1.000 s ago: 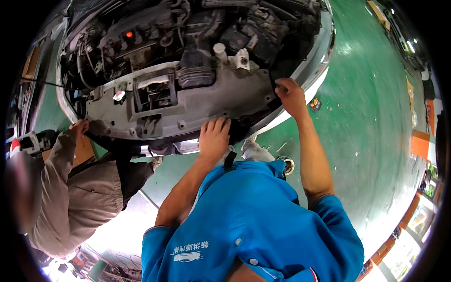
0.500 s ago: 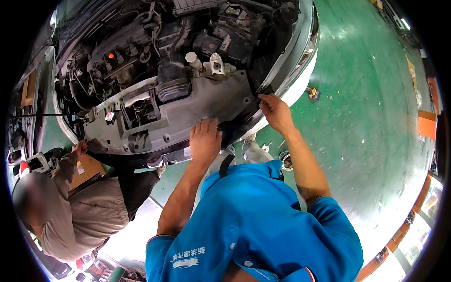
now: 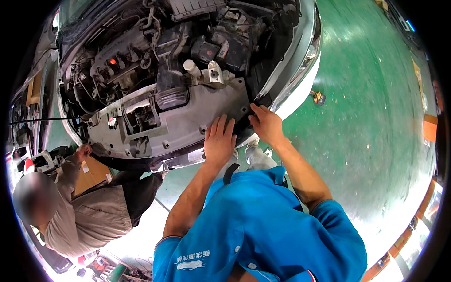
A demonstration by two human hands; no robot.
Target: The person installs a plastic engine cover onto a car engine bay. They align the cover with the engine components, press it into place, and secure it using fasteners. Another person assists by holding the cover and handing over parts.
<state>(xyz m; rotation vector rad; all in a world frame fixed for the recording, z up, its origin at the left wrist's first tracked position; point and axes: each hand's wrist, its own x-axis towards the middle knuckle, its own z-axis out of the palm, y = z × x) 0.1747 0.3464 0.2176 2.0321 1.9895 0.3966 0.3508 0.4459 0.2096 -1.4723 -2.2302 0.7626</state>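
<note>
The car's front end stands before me with its engine bay exposed. My left hand (image 3: 219,143) lies with fingers stretched out on the front edge of the grey radiator cover panel (image 3: 188,113), holding nothing. My right hand (image 3: 268,126) is at the corner of the front bumper cover (image 3: 242,132), beside the headlight (image 3: 293,77). Its fingers are extended and slightly bent over the dark edge, with the thumb apart. Farther in sit a white reservoir cap (image 3: 189,65), a pale bracket-like part (image 3: 215,73) and a black battery area (image 3: 232,54).
At the left, a co-worker in a brown jacket (image 3: 101,207) crouches, one hand (image 3: 83,151) at the bumper's other end. A cardboard box (image 3: 94,174) stands beside them. A yellow-and-black tool (image 3: 319,98) lies on the green floor (image 3: 366,117) to the right.
My left hand has slid right along the panel edge. My right hand has moved slightly left and down along the bumper corner, closer to the left. The view has shifted slightly.
</note>
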